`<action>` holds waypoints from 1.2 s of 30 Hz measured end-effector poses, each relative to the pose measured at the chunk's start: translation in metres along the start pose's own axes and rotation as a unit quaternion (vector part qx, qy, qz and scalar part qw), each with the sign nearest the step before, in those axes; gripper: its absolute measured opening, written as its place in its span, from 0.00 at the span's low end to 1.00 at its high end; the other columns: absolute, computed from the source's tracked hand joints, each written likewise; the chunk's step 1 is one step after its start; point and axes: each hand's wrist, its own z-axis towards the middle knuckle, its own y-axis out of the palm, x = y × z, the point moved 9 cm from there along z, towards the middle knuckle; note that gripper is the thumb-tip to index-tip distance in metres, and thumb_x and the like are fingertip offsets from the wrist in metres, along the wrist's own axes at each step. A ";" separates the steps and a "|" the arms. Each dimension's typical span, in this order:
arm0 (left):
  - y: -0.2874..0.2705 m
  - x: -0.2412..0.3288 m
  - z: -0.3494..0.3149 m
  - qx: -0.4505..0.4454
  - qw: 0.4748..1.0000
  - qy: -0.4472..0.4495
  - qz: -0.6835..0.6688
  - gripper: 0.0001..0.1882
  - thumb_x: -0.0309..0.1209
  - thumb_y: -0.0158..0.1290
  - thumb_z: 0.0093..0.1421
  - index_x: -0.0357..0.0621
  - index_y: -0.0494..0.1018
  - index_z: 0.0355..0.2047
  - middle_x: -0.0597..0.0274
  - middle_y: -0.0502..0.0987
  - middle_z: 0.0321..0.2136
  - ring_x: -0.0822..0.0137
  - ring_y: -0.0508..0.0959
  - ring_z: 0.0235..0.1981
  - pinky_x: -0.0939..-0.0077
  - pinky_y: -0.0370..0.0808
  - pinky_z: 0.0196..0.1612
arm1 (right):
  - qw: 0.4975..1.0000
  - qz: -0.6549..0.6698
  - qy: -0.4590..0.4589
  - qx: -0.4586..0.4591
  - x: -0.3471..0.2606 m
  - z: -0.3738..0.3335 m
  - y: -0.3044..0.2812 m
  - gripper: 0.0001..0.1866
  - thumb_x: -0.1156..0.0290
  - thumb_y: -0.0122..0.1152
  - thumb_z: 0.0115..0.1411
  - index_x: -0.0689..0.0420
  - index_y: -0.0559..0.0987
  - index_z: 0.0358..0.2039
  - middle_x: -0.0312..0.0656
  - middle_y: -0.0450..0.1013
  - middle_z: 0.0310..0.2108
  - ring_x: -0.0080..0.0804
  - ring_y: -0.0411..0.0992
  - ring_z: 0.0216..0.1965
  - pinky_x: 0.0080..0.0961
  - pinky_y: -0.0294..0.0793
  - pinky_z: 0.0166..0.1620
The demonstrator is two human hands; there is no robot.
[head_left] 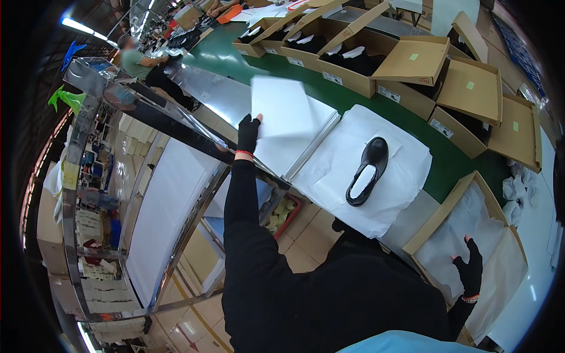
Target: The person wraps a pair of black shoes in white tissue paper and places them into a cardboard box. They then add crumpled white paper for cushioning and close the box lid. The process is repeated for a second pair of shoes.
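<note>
At the far left, a metal rack (69,203) is standing with stacked pale pieces on its lower part. Beyond it, a co-worker in a green top (140,66) is sitting beside the line, and a large white panel (168,206) is leaning inside the frame. The person's left hand (248,135), in a black fingerless glove, is pinching the left edge of a white paper sheet (278,100) between thumb and curled fingers. The sheet is blurring slightly and sitting partly raised over a stack of white paper (288,152). Just right of that stack, a black slip-on shoe (376,154) is lying on spread white tissue paper (407,167), its toe pointing away from the person and white filling showing in its opening. Behind, a row of brown shoeboxes (353,75) with raised lids is running along the green conveyor belt (232,73). At the right, an open shoebox (442,207) is holding translucent lining paper (462,217). The right hand (470,269), gloved alike, is hovering or resting over that paper, fingers loosely spread and gripping nothing; contact is impossible to tell. Crumpled white paper (515,188) is lying beyond.
</note>
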 end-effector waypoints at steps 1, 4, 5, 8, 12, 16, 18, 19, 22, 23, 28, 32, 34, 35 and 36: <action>0.017 0.031 -0.015 -0.106 0.989 0.095 0.048 0.27 0.43 0.55 0.58 0.31 0.71 0.48 0.52 0.77 0.41 0.62 0.77 0.40 0.72 0.72 0.45 | 1.000 0.001 -0.009 0.004 -0.004 0.002 -0.002 0.37 0.77 0.65 0.47 0.60 0.66 0.60 0.49 0.65 0.59 0.39 0.60 0.62 0.32 0.56 0.63; 0.095 0.120 -0.094 -0.319 0.921 0.020 -0.224 0.29 0.36 0.55 0.58 0.32 0.64 0.56 0.53 0.73 0.49 0.63 0.73 0.48 0.73 0.69 0.51 | 0.999 -0.004 -0.022 0.036 0.007 0.006 -0.010 0.37 0.77 0.65 0.48 0.59 0.66 0.60 0.49 0.65 0.59 0.39 0.61 0.62 0.32 0.57 0.63; 0.120 0.148 -0.127 -0.356 0.901 0.008 -0.248 0.28 0.33 0.54 0.59 0.33 0.63 0.57 0.55 0.73 0.49 0.65 0.73 0.49 0.73 0.68 0.52 | 0.998 -0.008 -0.029 0.054 0.019 0.006 -0.015 0.36 0.77 0.65 0.48 0.59 0.66 0.60 0.48 0.65 0.59 0.40 0.61 0.62 0.32 0.57 0.63; 0.201 0.196 -0.230 -0.453 0.852 0.001 -0.262 0.28 0.28 0.53 0.59 0.36 0.61 0.59 0.58 0.72 0.51 0.67 0.71 0.50 0.74 0.66 0.54 | 0.990 -0.047 -0.059 0.121 0.026 -0.005 -0.037 0.35 0.75 0.66 0.51 0.58 0.66 0.60 0.47 0.64 0.60 0.41 0.60 0.62 0.33 0.57 0.63; 0.313 0.196 -0.366 -0.619 0.752 0.031 -0.224 0.37 0.28 0.52 0.60 0.38 0.48 0.66 0.58 0.71 0.47 0.67 0.70 0.49 0.74 0.68 0.52 | 0.953 -0.192 -0.045 0.228 0.045 -0.025 -0.065 0.34 0.62 0.66 0.55 0.53 0.65 0.61 0.44 0.64 0.60 0.43 0.57 0.64 0.39 0.54 0.64; 0.366 0.167 -0.421 -0.596 0.769 0.193 -0.125 0.33 0.27 0.53 0.59 0.36 0.54 0.63 0.54 0.76 0.39 0.73 0.75 0.32 0.79 0.72 0.38 | 0.946 -0.212 0.065 0.236 0.099 -0.067 -0.074 0.39 0.55 0.68 0.51 0.49 0.65 0.61 0.44 0.61 0.62 0.45 0.52 0.67 0.56 0.46 0.64; 0.374 0.175 -0.425 -0.631 0.763 0.101 -0.095 0.28 0.28 0.54 0.59 0.36 0.61 0.59 0.57 0.79 0.33 0.75 0.75 0.26 0.81 0.72 0.32 | 0.950 -0.159 0.071 0.259 0.103 -0.090 -0.083 0.38 0.59 0.70 0.50 0.50 0.66 0.60 0.44 0.63 0.61 0.46 0.53 0.66 0.53 0.48 0.64; 0.366 0.182 -0.422 -0.630 0.767 0.062 -0.101 0.24 0.28 0.54 0.59 0.35 0.64 0.55 0.60 0.79 0.31 0.76 0.75 0.26 0.81 0.72 0.32 | 0.945 -0.138 0.046 0.294 0.094 -0.098 -0.090 0.36 0.64 0.70 0.50 0.52 0.67 0.59 0.43 0.65 0.59 0.44 0.59 0.63 0.44 0.56 0.62; 0.343 0.206 -0.408 -0.602 0.790 0.007 -0.118 0.12 0.29 0.55 0.60 0.36 0.72 0.42 0.68 0.76 0.25 0.80 0.72 0.26 0.83 0.68 0.30 | 0.953 0.052 0.053 0.294 0.085 -0.093 -0.092 0.32 0.68 0.69 0.52 0.55 0.68 0.58 0.43 0.68 0.57 0.38 0.66 0.57 0.35 0.63 0.58; 0.340 0.208 -0.407 -0.596 0.792 -0.002 -0.128 0.11 0.29 0.55 0.59 0.37 0.73 0.40 0.70 0.75 0.24 0.81 0.71 0.25 0.84 0.67 0.30 | 0.948 0.112 0.034 0.295 0.083 -0.084 -0.087 0.32 0.70 0.66 0.56 0.58 0.65 0.60 0.44 0.69 0.54 0.33 0.70 0.52 0.30 0.68 0.54; 0.314 0.194 -0.403 -0.576 0.790 0.028 -0.209 0.10 0.35 0.56 0.60 0.42 0.72 0.27 0.75 0.71 0.22 0.83 0.67 0.26 0.84 0.65 0.30 | 0.892 0.426 -0.031 0.146 0.042 -0.022 -0.013 0.34 0.63 0.56 0.63 0.61 0.55 0.64 0.48 0.67 0.54 0.34 0.69 0.53 0.30 0.71 0.52; 0.291 0.203 -0.394 -0.524 0.800 -0.023 -0.290 0.11 0.36 0.56 0.59 0.41 0.74 0.27 0.74 0.71 0.23 0.81 0.68 0.27 0.82 0.66 0.31 | 0.848 0.475 -0.016 0.235 0.046 -0.020 -0.012 0.23 0.68 0.40 0.70 0.63 0.56 0.62 0.53 0.68 0.53 0.38 0.70 0.51 0.34 0.72 0.51; 0.285 0.200 -0.389 -0.502 0.817 0.020 -0.284 0.13 0.38 0.56 0.59 0.39 0.74 0.28 0.72 0.72 0.23 0.80 0.69 0.28 0.81 0.67 0.32 | 0.939 0.268 -0.049 0.209 0.042 -0.025 -0.017 0.21 0.64 0.39 0.71 0.66 0.63 0.57 0.54 0.70 0.49 0.40 0.71 0.48 0.34 0.71 0.49; 0.279 0.197 -0.387 -0.488 0.829 0.014 -0.272 0.14 0.38 0.55 0.60 0.38 0.74 0.29 0.70 0.72 0.22 0.79 0.70 0.28 0.79 0.68 0.32 | 0.958 0.189 -0.077 0.199 0.022 -0.024 -0.018 0.22 0.62 0.38 0.71 0.68 0.66 0.55 0.55 0.71 0.47 0.41 0.72 0.46 0.33 0.71 0.48; 0.275 0.192 -0.385 -0.478 0.838 0.004 -0.263 0.14 0.39 0.55 0.60 0.38 0.75 0.30 0.68 0.73 0.22 0.78 0.71 0.28 0.78 0.68 0.32 | 0.962 0.171 -0.109 0.184 -0.017 -0.033 -0.020 0.23 0.61 0.39 0.71 0.69 0.69 0.52 0.54 0.72 0.45 0.41 0.72 0.44 0.33 0.71 0.46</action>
